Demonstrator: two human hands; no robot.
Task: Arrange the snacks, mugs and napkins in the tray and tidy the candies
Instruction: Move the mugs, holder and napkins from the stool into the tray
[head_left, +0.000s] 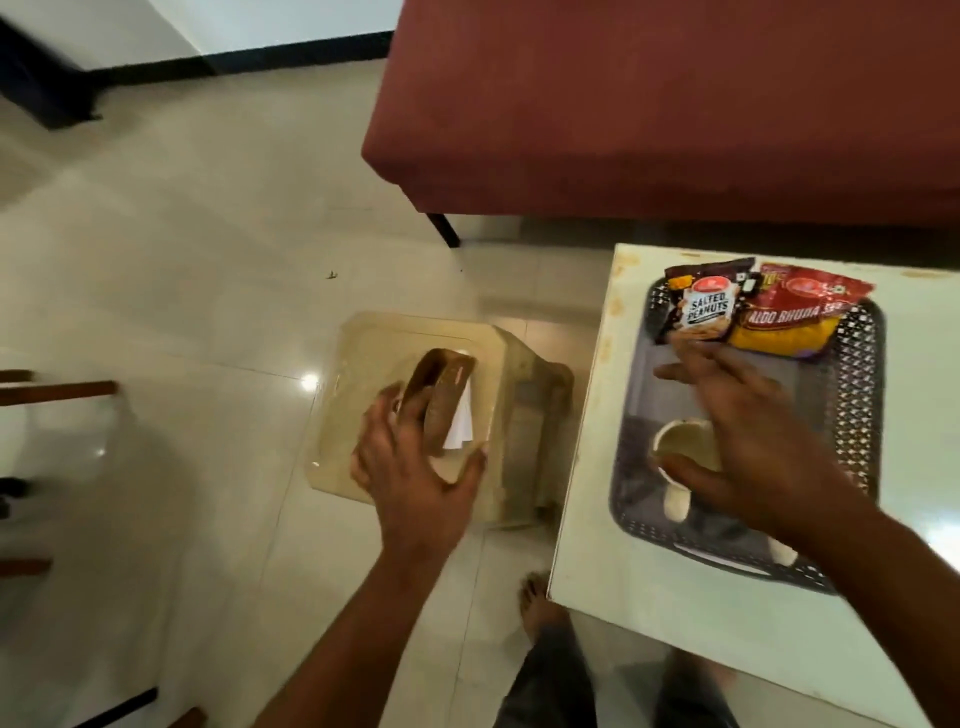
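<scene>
A brown napkin holder (441, 395) with white napkins (462, 421) stands on a beige plastic stool (363, 338). My left hand (415, 478) reaches around it, fingers at its left side and thumb spread apart to the right. On the white table (675, 623) lies a dark perforated tray (857, 374). A salted peanuts packet (706, 306) and a red and yellow snack packet (795, 317) lie at its far end. A white mug (680, 447) stands at its near end. My right hand (763, 431) hovers flat over the tray, fingers apart, thumb over the mug's rim.
A red upholstered bench (675, 104) stands beyond the table. A second white piece (782, 553) shows under my right wrist, mostly hidden. My foot (537, 597) is on the tiled floor between stool and table. Wooden furniture edges show at the far left.
</scene>
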